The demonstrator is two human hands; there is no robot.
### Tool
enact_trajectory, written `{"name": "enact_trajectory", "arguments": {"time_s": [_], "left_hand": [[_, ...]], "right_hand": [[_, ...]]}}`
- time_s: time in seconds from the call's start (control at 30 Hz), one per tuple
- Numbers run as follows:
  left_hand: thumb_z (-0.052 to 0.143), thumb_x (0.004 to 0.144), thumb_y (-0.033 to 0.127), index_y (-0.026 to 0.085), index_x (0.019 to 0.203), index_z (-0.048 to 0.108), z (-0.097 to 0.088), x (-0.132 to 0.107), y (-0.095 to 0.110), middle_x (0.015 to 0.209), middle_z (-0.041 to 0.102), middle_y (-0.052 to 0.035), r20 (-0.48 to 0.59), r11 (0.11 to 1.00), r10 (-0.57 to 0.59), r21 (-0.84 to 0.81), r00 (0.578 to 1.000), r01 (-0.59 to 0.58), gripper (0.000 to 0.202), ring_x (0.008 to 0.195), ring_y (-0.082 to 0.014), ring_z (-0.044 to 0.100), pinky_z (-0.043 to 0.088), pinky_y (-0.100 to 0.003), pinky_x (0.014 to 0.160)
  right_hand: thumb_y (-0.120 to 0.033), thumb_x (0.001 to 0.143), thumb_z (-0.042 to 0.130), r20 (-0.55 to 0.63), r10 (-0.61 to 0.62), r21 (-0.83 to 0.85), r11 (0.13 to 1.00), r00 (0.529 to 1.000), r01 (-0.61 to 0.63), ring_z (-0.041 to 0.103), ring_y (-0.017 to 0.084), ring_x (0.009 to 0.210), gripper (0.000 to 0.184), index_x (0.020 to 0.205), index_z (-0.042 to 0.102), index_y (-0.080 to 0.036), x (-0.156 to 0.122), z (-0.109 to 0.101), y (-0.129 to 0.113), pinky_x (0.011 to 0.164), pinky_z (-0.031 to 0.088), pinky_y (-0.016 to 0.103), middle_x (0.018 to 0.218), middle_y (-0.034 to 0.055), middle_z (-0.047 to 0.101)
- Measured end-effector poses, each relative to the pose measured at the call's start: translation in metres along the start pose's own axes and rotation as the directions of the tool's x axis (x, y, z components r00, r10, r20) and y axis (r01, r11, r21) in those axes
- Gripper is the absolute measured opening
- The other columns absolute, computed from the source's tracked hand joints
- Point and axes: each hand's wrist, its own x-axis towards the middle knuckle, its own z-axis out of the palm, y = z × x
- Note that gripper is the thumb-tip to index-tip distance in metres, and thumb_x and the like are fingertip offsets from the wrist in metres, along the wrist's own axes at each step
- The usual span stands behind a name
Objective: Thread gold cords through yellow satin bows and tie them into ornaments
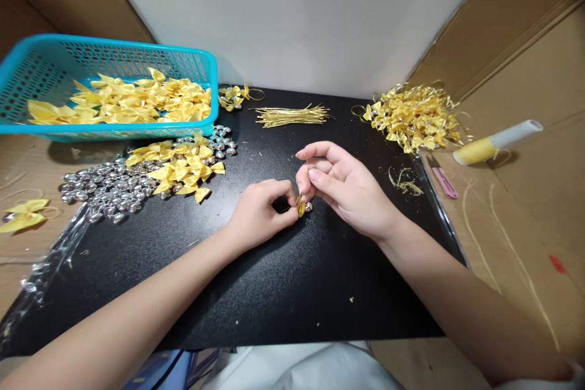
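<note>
Over the middle of the black tabletop, my left hand [267,210] pinches a small yellow ribbon bow [301,208] between thumb and fingertips. A silver bell [309,207] hangs against the bow's right side. My right hand [345,186] is just to the right, thumb and fingers pinched on a thin gold cord [308,164], of which only a short bit shows. Most of the bow is hidden behind the fingers. Beyond the hands lies a bundle of cut gold cords [292,116].
A blue basket [107,129] of yellow bows stands at back left. Before it are loose bows [183,164] and silver bells [114,186]. At back right sit a pile of finished bows [414,116], pink thread snips [442,178], a cardboard-like tube [498,141] and cord scraps [404,183].
</note>
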Motion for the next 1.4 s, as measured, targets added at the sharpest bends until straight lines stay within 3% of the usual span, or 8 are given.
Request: {"name": "enact_trajectory", "arguments": {"time_s": [0.53, 0.73, 1.03, 1.23, 1.4], "left_hand": [[0.061, 0.072, 0.015, 0.019, 0.068, 0.047, 0.005, 0.004, -0.008, 0.065, 0.056, 0.0051, -0.026, 0.994, 0.069, 0.088, 0.997, -0.067, 0.015, 0.061, -0.0097, 0.054, 0.036, -0.021, 0.056], [0.063, 0.072, 0.021, 0.018, 0.064, 0.048, 0.005, 0.007, -0.007, 0.063, 0.058, 0.0032, 0.032, 0.991, 0.043, 0.128, 0.999, -0.047, 0.018, 0.061, -0.0128, 0.057, 0.039, -0.023, 0.057], [0.061, 0.075, 0.022, 0.017, 0.077, 0.059, 0.010, 0.010, -0.007, 0.077, 0.067, -0.0024, 0.116, 0.996, 0.011, 0.091, 0.993, -0.022, 0.005, 0.072, -0.0178, 0.063, 0.049, -0.029, 0.066], [0.060, 0.075, 0.017, 0.018, 0.077, 0.058, 0.010, 0.010, 0.001, 0.078, 0.066, -0.0002, 0.107, 0.994, 0.107, 0.024, 0.988, -0.110, 0.004, 0.072, -0.0143, 0.061, 0.048, -0.026, 0.067], [0.059, 0.073, 0.013, 0.020, 0.077, 0.056, 0.010, 0.006, 0.007, 0.075, 0.065, 0.0011, 0.163, 0.998, 0.058, -0.009, 0.985, -0.058, 0.008, 0.072, -0.0143, 0.061, 0.048, -0.026, 0.069]], "right_hand": [[-0.009, 0.088, 0.047, 0.053, 0.023, 0.037, 0.999, 0.998, -0.025, 0.052, 0.008, 0.062, 0.015, 0.099, 0.050, -0.019, 0.003, 0.010, -0.005, 0.064, 0.046, 0.021, 0.069, -0.0040, 0.058], [-0.009, 0.087, 0.047, 0.063, 0.028, 0.010, 1.000, 0.998, -0.028, 0.052, 0.008, 0.063, 0.016, 0.099, 0.049, -0.020, 0.005, 0.009, -0.006, 0.066, 0.047, 0.022, 0.070, -0.0039, 0.058], [-0.011, 0.087, 0.049, 0.064, 0.010, 0.014, 1.000, 0.998, -0.011, 0.050, 0.007, 0.060, 0.015, 0.100, 0.048, -0.020, 0.007, 0.008, -0.009, 0.060, 0.046, 0.020, 0.070, -0.0043, 0.057], [-0.013, 0.088, 0.050, 0.044, 0.010, -0.007, 1.000, 0.999, -0.010, 0.049, 0.007, 0.058, 0.015, 0.101, 0.047, -0.021, 0.011, 0.003, -0.014, 0.056, 0.045, 0.020, 0.071, -0.0048, 0.055], [-0.011, 0.087, 0.050, -0.028, -0.009, -0.002, 1.000, 1.000, 0.009, 0.052, 0.008, 0.062, 0.014, 0.097, 0.050, -0.021, 0.015, -0.002, -0.016, 0.061, 0.048, 0.021, 0.070, -0.0039, 0.055]]}}
